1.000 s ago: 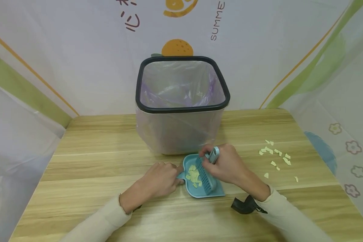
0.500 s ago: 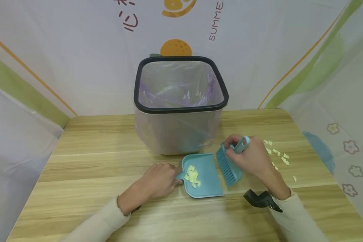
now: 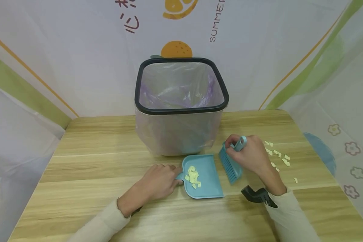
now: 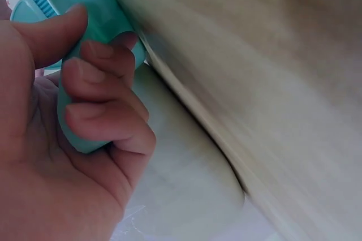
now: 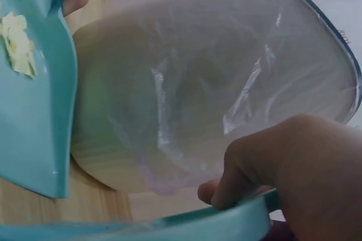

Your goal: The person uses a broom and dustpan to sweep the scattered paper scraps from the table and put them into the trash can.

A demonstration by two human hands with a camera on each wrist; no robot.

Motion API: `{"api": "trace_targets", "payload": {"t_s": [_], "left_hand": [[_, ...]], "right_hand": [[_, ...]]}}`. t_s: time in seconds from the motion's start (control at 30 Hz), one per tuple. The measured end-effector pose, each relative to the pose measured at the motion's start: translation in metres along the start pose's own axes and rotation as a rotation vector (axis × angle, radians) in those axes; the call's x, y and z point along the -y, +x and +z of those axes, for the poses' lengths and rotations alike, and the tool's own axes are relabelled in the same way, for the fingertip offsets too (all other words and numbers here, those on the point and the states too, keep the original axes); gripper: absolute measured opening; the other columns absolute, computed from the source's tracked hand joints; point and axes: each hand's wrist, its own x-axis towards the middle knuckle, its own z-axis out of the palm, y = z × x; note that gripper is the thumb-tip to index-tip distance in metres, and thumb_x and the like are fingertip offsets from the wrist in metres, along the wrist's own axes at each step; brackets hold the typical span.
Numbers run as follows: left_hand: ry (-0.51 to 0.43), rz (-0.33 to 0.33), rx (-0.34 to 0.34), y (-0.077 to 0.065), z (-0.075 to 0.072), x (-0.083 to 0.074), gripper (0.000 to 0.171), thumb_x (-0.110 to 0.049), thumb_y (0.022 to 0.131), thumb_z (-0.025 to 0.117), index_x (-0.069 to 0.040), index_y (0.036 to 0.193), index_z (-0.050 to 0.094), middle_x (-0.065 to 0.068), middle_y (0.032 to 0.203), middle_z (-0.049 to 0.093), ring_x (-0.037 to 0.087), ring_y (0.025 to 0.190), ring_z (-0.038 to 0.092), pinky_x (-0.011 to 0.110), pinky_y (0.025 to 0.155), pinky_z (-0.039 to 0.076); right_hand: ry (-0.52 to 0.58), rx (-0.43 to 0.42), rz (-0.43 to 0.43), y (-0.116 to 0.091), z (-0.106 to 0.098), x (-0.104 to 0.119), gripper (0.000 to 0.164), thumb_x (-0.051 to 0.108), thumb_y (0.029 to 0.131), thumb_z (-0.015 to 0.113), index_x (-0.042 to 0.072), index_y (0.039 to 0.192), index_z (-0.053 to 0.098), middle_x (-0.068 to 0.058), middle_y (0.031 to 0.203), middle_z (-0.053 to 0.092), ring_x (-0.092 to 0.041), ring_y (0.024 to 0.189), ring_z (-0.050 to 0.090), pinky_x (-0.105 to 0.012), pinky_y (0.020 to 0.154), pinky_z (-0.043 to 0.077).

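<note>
The brush point(image 3: 230, 166), gripped by the right hand point(image 3: 252, 155), was moved off the dustpan point(image 3: 208, 179), held by the left hand point(image 3: 159, 180); yellow bits point(image 3: 193, 176) were left inside, loose bits point(image 3: 286, 162) unswept.

One dustpan point(image 3: 207, 178), brush point(image 3: 231, 167), bin point(image 3: 179, 134); perhaps twenty scraps point(image 3: 193, 176)

Head view: printed on the white backdrop point(image 3: 93, 77), in thin brown capitals running steeply upward, the lettering "SUMME" point(image 3: 217, 22), cut off at the top edge. To its left on the same backdrop, in heavier reddish-brown strokes, the Chinese character 心 point(image 3: 131, 24); directly above, a second character point(image 3: 126, 3), only partly within view and not legible with certainty. Right wrist view: beyond the bin point(image 5: 198, 77), small dark marks point(image 5: 343, 36), too small to read.
</note>
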Motion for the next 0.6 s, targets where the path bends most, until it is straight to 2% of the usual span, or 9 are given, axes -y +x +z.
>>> {"api": "trace_targets", "payload": {"t_s": [0.1,0.2,0.43,0.6], "left_hand": [[-0.001,0.004,-0.003,-0.001,0.002,0.001,0.031,-0.032,0.108,0.070,-0.006,0.124,0.069,0.011,0.105,0.076,0.033,0.085,0.075,0.050,0.071,0.060],[-0.011,0.016,-0.019,-0.002,0.002,0.001,0.029,-0.031,0.109,0.070,-0.006,0.122,0.068,0.010,0.105,0.076,0.033,0.086,0.076,0.050,0.073,0.061],[-0.036,0.053,-0.057,-0.004,-0.002,0.001,0.026,-0.030,0.108,0.070,-0.006,0.119,0.066,0.007,0.100,0.075,0.026,0.080,0.073,0.048,0.072,0.060],[-0.032,0.066,-0.064,-0.006,-0.008,-0.001,0.024,-0.030,0.108,0.070,-0.007,0.115,0.067,0.002,0.094,0.071,0.016,0.071,0.063,0.044,0.066,0.058]], "right_hand": [[0.007,0.018,0.035,-0.001,0.002,-0.001,0.013,0.008,0.085,0.071,0.020,0.081,0.074,0.015,0.057,0.061,-0.004,0.049,0.037,-0.030,0.046,0.030],[0.005,0.024,0.055,-0.002,0.003,-0.001,0.012,0.009,0.086,0.072,0.020,0.082,0.074,0.015,0.057,0.061,-0.006,0.050,0.039,-0.031,0.047,0.031],[-0.011,0.010,0.059,-0.003,0.005,-0.002,0.012,0.008,0.085,0.072,0.020,0.083,0.075,0.017,0.053,0.054,-0.006,0.049,0.038,-0.030,0.047,0.030],[-0.011,0.004,0.080,-0.004,0.006,-0.001,0.011,0.009,0.085,0.073,0.019,0.083,0.076,0.017,0.050,0.052,-0.006,0.049,0.036,-0.030,0.046,0.029]]}}
